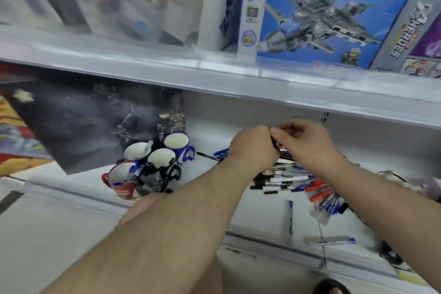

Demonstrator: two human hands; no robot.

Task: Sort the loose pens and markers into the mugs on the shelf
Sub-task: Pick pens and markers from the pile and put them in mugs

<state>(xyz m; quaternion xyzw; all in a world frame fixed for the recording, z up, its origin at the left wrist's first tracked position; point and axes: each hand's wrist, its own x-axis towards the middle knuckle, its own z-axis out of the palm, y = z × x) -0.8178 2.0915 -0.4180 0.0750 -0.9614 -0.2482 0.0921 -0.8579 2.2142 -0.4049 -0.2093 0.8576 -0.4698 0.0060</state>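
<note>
I note both hands meet above pen pile (pixel 288 179): left hand (pixel 254 148) and right hand (pixel 307 141) pinching dark pen (pixel 274 142). Judged step: pick-up. Next: carry to mugs (pixel 152 164), 9 o'clock.

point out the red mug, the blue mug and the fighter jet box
red mug (pixel 124 190): head view, on its red outer wall below the rim.
blue mug (pixel 185 154): head view, on its blue side by the handle.
fighter jet box (pixel 317 14): head view, on the printed jet on its blue front.
</note>
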